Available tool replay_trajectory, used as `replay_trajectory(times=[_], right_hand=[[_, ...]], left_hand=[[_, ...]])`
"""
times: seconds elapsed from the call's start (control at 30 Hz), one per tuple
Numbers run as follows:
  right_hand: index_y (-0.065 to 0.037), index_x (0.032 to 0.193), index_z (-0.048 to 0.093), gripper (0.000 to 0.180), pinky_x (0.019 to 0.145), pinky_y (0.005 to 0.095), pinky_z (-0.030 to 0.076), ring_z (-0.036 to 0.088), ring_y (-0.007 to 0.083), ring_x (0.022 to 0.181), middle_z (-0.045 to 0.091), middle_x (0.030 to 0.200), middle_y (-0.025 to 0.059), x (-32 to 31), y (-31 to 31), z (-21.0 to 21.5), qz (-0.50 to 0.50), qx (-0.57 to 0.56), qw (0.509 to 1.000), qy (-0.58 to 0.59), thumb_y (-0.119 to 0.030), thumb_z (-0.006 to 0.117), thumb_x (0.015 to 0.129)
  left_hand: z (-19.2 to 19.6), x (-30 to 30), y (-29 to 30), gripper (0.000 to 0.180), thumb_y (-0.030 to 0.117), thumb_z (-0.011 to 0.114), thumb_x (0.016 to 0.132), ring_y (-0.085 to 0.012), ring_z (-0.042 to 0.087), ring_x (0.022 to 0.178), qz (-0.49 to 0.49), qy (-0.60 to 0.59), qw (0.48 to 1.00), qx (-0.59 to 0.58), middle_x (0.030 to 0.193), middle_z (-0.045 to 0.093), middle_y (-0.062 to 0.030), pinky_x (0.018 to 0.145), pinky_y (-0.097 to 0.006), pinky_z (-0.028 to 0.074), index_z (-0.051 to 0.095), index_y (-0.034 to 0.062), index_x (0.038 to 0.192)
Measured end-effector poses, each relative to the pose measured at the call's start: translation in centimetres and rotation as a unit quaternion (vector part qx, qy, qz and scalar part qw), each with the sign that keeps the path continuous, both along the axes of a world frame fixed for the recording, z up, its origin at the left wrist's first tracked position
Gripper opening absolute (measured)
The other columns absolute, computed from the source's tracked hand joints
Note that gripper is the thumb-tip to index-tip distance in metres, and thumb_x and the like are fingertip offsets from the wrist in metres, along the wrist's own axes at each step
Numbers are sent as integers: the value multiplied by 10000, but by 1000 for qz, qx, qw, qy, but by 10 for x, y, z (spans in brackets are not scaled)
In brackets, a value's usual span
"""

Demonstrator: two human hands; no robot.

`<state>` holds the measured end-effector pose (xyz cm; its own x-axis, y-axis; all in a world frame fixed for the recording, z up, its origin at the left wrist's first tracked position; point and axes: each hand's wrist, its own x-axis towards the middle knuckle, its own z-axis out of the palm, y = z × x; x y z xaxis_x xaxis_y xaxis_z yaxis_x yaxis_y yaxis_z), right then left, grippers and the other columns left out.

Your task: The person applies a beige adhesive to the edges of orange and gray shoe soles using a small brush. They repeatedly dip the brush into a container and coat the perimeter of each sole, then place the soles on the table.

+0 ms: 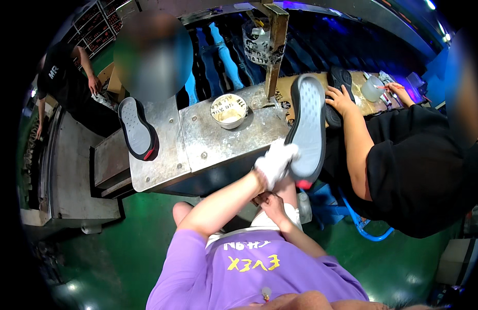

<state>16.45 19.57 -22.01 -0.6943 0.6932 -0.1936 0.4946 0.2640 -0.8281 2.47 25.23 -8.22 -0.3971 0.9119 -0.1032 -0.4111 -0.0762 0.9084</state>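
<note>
My left hand (276,161), in a white glove, grips a shoe sole (308,121) near its heel. This sole is grey inside, with a black sidewall and a red heel tip, and it stands up on the right of the glove. Low in front of my lap is my bare right hand (272,205), its fingers curled and partly hidden behind my left forearm; what they hold, if anything, cannot be seen. A second grey and black sole (138,129) with a red heel lies on the metal bench to the left.
A round tub (229,110) with pale contents sits on the metal bench (218,150), left of an upright post (276,51). At right, a co-worker touches a black sole (338,82) and holds a thin red tool near a white cup (372,89). Another person stands far left.
</note>
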Motion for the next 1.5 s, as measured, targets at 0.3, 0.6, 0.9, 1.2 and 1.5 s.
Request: replay_trajectory(times=[0.3,0.6,0.9,1.2,1.5], right_hand=[[-2,911,717,166,697,294,542,667,133,746,721,821,80,-4,3,-40,1,-32,996,78,-153,760,858],[-22,908,644,83,760,200,459,565,52,825,644,891,-16,-3,-4,-40,6,-231,961,151,-52,708,950],[10,1064,698,124,788,248,504,597,72,845,684,934,-9,-51,27,89,54,-132,964,226,-58,681,963],[-21,831,666,127,775,406,518,638,328,817,688,870,122,-175,110,241,136,398,883,208,-107,760,833],[-74,729,678,143,783,419,561,689,336,775,697,774,89,-234,114,219,260,568,780,25,-177,724,818]], left_hand=[[33,-47,-43,610,158,747,805,-490,537,1274,22,436,900,-1,1430,518,-266,1085,-483,454,566,102,1385],[12,-200,-298,588,247,689,843,-491,509,1257,354,486,732,-320,1388,509,-308,1048,-555,433,561,116,1402],[-34,-179,-295,176,61,744,815,-434,541,1255,453,551,672,-198,1385,497,-283,1046,-472,457,735,70,991],[11,-36,-322,304,-9,713,816,-315,357,1487,436,318,839,-68,1611,293,-265,1162,-431,351,697,31,1116],[-4,-57,-334,527,191,630,965,-270,571,1228,489,55,865,-94,1348,583,-132,1033,-367,461,469,38,1443]])
